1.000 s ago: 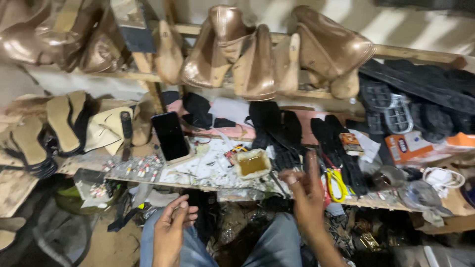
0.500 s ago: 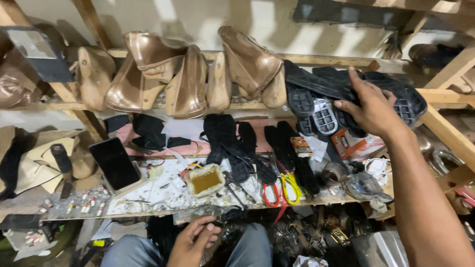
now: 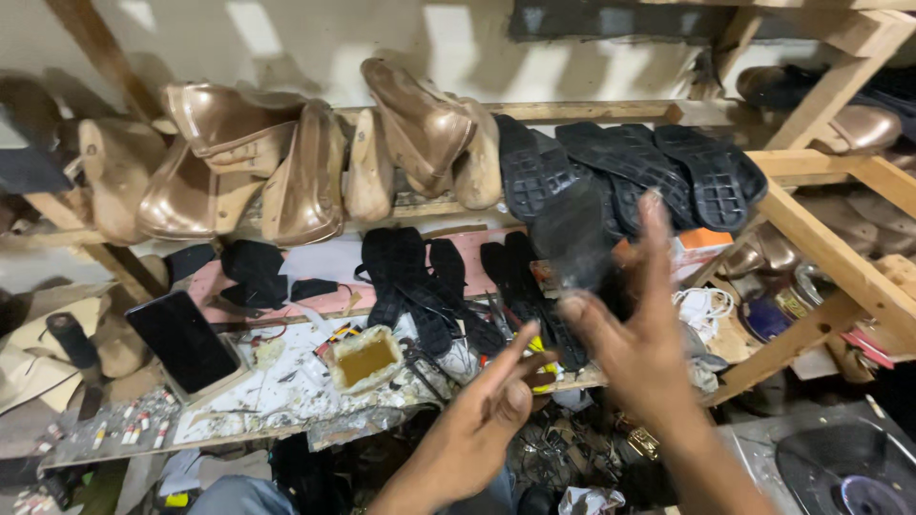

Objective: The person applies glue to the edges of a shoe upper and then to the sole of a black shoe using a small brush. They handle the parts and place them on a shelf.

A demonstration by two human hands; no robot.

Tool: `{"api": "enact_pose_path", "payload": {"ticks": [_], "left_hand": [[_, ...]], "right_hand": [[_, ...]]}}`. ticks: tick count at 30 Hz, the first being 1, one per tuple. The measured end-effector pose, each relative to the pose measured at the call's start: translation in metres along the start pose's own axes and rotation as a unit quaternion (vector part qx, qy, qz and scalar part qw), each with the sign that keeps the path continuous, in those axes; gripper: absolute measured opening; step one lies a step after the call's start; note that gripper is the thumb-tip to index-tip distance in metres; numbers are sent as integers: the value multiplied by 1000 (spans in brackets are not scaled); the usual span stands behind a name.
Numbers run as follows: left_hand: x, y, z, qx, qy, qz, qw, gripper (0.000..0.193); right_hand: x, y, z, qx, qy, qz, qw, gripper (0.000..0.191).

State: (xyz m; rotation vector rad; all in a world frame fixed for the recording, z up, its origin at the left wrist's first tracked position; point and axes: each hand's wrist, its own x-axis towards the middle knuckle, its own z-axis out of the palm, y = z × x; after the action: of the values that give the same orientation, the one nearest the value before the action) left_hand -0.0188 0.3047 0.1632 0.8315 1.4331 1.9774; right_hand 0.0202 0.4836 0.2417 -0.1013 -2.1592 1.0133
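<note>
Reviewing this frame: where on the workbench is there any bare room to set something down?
Little. The best patch is the paint-spattered board between the dark phone and the glue tray. The pink strip by the black straps has some room. Rightwards, under both hands, clutter fills everything.

Right hand [image 3: 641, 358] smeared by motion at centre right, with a dark sole [image 3: 572, 234] at its fingertips too blurred to tell held or merely touched; left hand [image 3: 482, 420] cut off at the bottom edge; tabletop [image 3: 239, 405] clipped at lower left
</note>
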Motion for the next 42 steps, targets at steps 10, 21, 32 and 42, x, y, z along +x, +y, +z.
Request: {"api": "enact_pose_path", "payload": {"ticks": [10,21,32,42], "left_hand": [[-11,-24,0,-126,205,-142,960,51],[-55,-36,-46,-197,160,-169,952,61],[-67,21,-45,-156,76,-95,980,49],[-73,25,-51,-171,142,-137,965,43]], "right_hand": [[20,44,-13,12,-85,23,996,82],[145,164,-95,-553,-26,54,831,92],[181,188,-98,-422,19,112,900,102],[162,161,-79,-442,11,-70,894,95]]}}
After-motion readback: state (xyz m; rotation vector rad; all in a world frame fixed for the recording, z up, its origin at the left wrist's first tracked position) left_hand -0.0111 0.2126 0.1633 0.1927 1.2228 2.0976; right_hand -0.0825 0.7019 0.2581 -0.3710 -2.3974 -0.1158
